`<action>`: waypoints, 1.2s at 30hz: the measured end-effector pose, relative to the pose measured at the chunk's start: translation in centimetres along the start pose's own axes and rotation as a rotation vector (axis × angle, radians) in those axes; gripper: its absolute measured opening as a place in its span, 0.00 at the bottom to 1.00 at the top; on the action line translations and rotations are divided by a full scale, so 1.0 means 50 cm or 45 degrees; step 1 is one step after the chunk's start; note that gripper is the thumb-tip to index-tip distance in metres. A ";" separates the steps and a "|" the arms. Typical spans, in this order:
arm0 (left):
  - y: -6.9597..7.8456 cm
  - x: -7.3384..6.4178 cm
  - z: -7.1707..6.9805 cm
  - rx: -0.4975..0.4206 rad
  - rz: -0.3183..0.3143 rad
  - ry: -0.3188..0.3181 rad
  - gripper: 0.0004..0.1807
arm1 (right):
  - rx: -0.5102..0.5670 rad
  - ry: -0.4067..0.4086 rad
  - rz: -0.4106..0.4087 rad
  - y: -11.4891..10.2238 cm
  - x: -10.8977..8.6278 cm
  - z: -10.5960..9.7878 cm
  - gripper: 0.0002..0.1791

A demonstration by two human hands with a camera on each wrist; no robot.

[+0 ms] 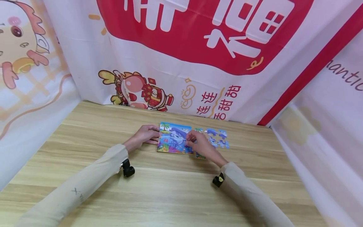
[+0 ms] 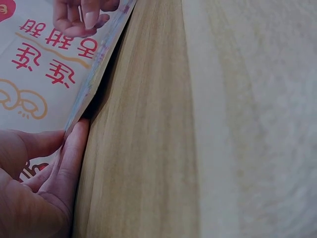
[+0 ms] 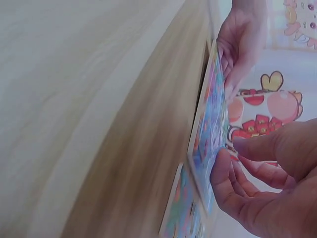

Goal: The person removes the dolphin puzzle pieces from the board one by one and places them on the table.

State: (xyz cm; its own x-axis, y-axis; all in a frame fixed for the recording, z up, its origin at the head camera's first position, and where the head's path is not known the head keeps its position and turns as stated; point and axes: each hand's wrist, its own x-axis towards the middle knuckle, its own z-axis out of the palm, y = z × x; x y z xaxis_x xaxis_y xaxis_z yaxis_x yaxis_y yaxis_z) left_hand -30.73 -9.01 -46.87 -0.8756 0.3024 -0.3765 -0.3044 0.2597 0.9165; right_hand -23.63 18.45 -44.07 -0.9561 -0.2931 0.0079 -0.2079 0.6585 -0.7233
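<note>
A puzzle board [image 1: 175, 148] with a dolphin, a palm tree and a sea floor lies on the wooden table. My left hand [image 1: 146, 135] grips its left edge, the thumb on the picture side and fingers underneath. In the left wrist view, a dark gap shows under the board's edge [image 2: 96, 74]. My right hand [image 1: 199, 143] bends over the board's right side. In the right wrist view, its thumb and index fingertips [image 3: 224, 161] come close together right at the picture surface. I cannot tell whether they pinch anything.
Right of the board, several joined and loose dolphin puzzle pieces [image 1: 223, 143] lie on the table [image 1: 158, 189], partly hidden by my right hand. A printed cloth [image 1: 181, 67] hangs along the back edge, and more cloth walls [image 1: 320, 110] stand at both sides.
</note>
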 end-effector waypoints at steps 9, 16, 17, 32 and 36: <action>0.005 -0.009 0.000 0.012 0.008 0.008 0.23 | 0.045 -0.185 -0.037 -0.021 0.051 0.025 0.12; -0.001 0.000 0.001 -0.005 0.012 -0.018 0.24 | -0.121 -0.348 -0.060 -0.034 0.073 0.028 0.24; -0.001 0.000 0.001 -0.005 0.010 -0.013 0.24 | -0.134 -0.353 -0.063 -0.035 0.074 0.030 0.25; 0.002 -0.005 -0.005 -0.019 0.017 -0.012 0.25 | -0.097 -0.363 -0.127 -0.037 0.075 0.032 0.21; 0.001 -0.003 0.001 -0.030 0.022 -0.020 0.24 | -0.074 -0.409 -0.126 -0.026 0.075 0.025 0.17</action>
State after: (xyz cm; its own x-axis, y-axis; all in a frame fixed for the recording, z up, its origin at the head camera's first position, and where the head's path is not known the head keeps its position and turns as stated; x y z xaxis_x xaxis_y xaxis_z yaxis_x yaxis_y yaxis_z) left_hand -30.59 -8.98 -46.77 -0.8749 0.3209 -0.3627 -0.2985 0.2325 0.9257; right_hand -26.67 15.65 -43.96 -0.8188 -0.5547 -0.1482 -0.3166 0.6516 -0.6893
